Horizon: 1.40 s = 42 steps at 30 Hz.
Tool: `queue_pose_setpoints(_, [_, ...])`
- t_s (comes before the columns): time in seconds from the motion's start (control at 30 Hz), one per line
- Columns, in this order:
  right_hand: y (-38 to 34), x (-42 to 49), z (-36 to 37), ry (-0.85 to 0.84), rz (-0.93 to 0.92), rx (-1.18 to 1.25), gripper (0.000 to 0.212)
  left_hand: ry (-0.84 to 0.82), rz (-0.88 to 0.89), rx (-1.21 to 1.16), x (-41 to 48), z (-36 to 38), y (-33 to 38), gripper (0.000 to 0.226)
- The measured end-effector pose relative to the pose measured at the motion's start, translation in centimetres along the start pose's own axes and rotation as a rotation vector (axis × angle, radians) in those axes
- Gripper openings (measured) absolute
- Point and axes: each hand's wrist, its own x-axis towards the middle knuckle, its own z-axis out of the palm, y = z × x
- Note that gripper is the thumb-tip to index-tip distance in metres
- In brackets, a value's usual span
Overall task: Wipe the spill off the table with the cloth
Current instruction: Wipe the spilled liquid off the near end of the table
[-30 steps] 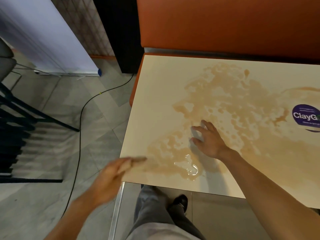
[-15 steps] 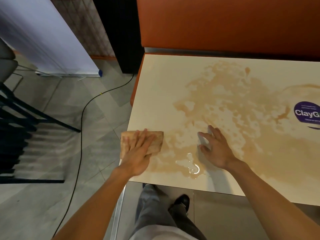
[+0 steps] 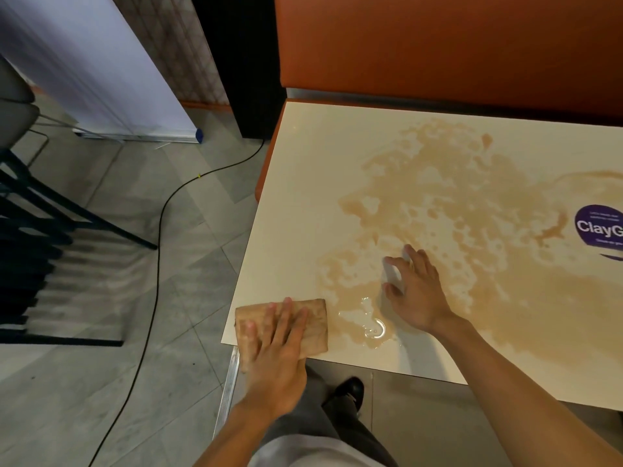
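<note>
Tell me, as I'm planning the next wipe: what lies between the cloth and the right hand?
Head view: a glossy pool of the spill, lying on the table.

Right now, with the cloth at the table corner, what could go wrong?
The cloth overhangs the near edge of the table under the left hand, so strokes toward it could push the puddle onto the shoe below. The right hand rests in the spill and may slip or smear it.

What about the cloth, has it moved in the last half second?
Yes. The cloth, under the left hand, slid toward the table's near edge, now level with the shiny puddle.
</note>
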Motion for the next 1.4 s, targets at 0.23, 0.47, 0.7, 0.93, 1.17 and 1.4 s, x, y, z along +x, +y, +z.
queue_pose_setpoints(0.23, [-0.4, 0.1, 0.3, 0.025, 0.014, 0.001, 0.05, -0.092, -0.008, -0.143, -2.6, 0.5, 3.3, 0.085])
queue_pose_setpoints(0.47, [-0.4, 0.1, 0.0, 0.015, 0.003, 0.028, 0.05, -0.2, 0.065, -0.952, -0.2, -4.1, 2.8, 0.044])
queue_pose_setpoints(0.7, [0.4, -0.1, -0.9, -0.005, -0.048, 0.056, 0.045, 0.16, 0.289, -0.611, 10.7, -11.1, 0.6, 0.051])
queue_pose_setpoints(0.93, [1.0, -0.5, -0.8, -0.014, -0.071, 0.064, 0.048, -0.055, 0.321, 0.027, 13.2, -4.7, 0.4, 0.08])
queue_pose_setpoints(1.17, [1.3, -0.4, -0.2, 0.004, -0.077, 0.048, 0.046, -0.039, 0.291, 0.044, 7.8, -3.2, 0.8, 0.086])
queue_pose_setpoints(1.4, [1.4, -0.1, 0.0, -0.018, -0.063, 0.018, 0.046, -0.019, 0.337, 0.127, 2.0, -0.6, 0.4, 0.094])
